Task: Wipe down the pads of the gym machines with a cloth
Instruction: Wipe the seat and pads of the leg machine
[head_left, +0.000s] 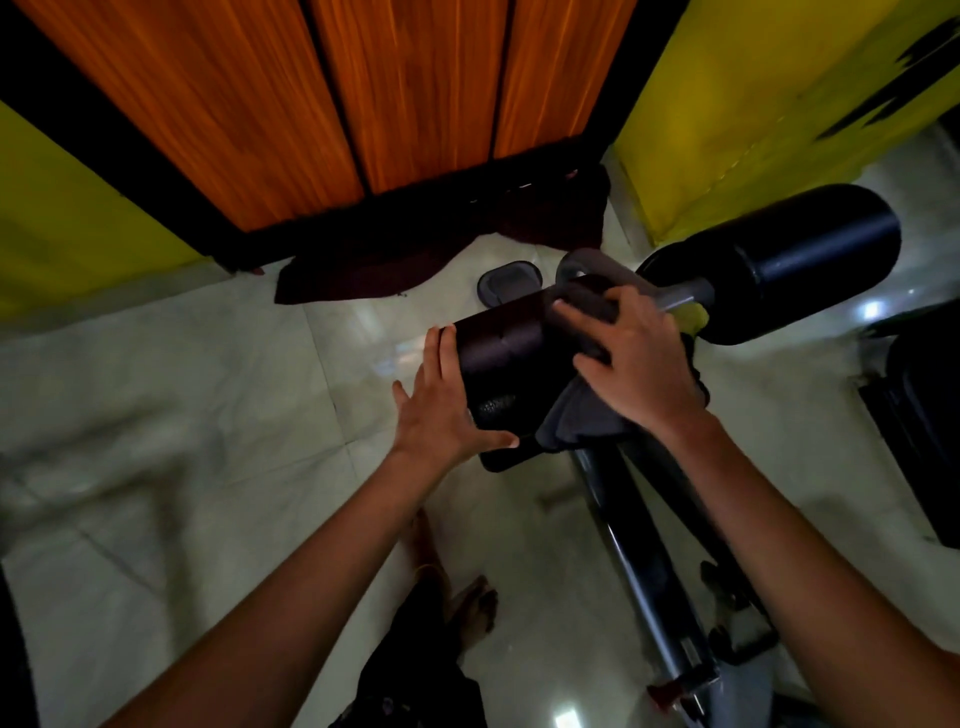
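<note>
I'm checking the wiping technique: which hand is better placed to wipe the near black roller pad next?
The right hand. It already presses the grey cloth onto the near black cylindrical roller pad, while the left hand lies bare and open against the pad's end, steadying it.

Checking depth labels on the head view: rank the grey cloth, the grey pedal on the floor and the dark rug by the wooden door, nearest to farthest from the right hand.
1. grey cloth: under the right hand, pressed on the near roller pad.
2. grey pedal: on the floor, beyond and left of the hand.
3. dark rug: farthest, lying at the foot of the wooden door.
</note>
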